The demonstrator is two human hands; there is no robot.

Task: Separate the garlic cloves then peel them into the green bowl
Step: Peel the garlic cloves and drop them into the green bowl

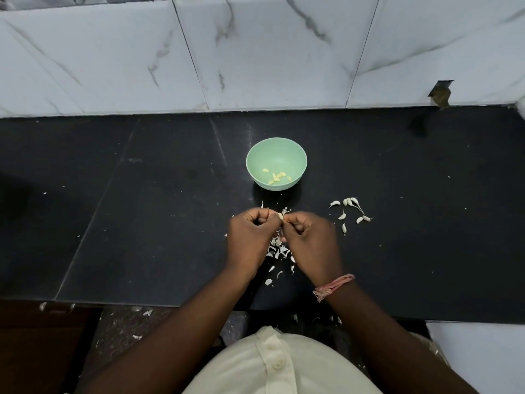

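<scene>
Green bowl, black counter

A black stone bench runs below a white marble-tiled wall; a pink thread bracelet circles 1 wrist.
</scene>
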